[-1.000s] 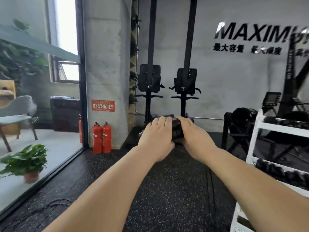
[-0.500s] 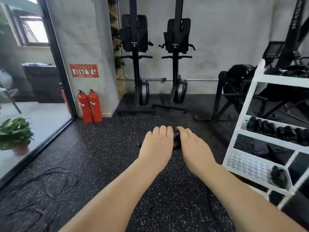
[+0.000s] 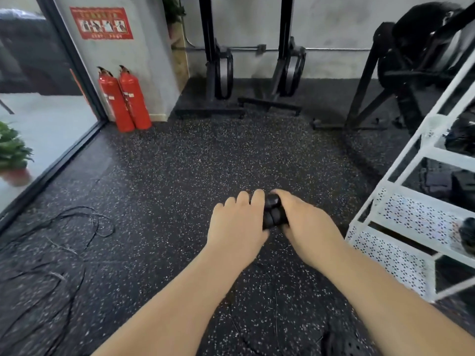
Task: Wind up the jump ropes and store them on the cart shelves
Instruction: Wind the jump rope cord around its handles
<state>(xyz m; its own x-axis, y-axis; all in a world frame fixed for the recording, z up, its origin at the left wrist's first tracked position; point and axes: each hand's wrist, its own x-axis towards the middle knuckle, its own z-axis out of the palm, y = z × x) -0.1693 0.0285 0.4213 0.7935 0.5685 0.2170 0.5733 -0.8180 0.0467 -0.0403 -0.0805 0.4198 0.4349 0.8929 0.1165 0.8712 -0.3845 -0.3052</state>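
**A:** Your view has dropped in the last second from the wall to the floor, but your grip is unchanged. The rope bundle (image 3: 273,213) is still clasped between both hands, in the air in front of you.

**B:** Your left hand (image 3: 236,227) has its fingers (image 3: 253,199) side by side and curled over the top of the bundle. Your right hand (image 3: 308,227) wraps it from the other side. Its fingertips are mostly hidden, so I can't say how tightly they close.

**A:** What's new is the cart (image 3: 401,217). It was off at the edge a second ago, and now its white shelves stand near, just right of your right fingers. The perforated shelf is about level with them.

**B:** So the winding looks finished and you're at the storing step. I can't see whether any cord hangs loose under your palms. Check that before you let go.

**A:** Dark items (image 3: 466,236) already sit further along that shelf, beyond your right fingers. The bare part nearest you looks like the easier spot.

**B:** More work has also come into view. Loose ropes (image 3: 77,227) lie tangled on the floor (image 3: 205,163), well off to the left of your left fingers. My guess is this one goes on the shelf and those come next.
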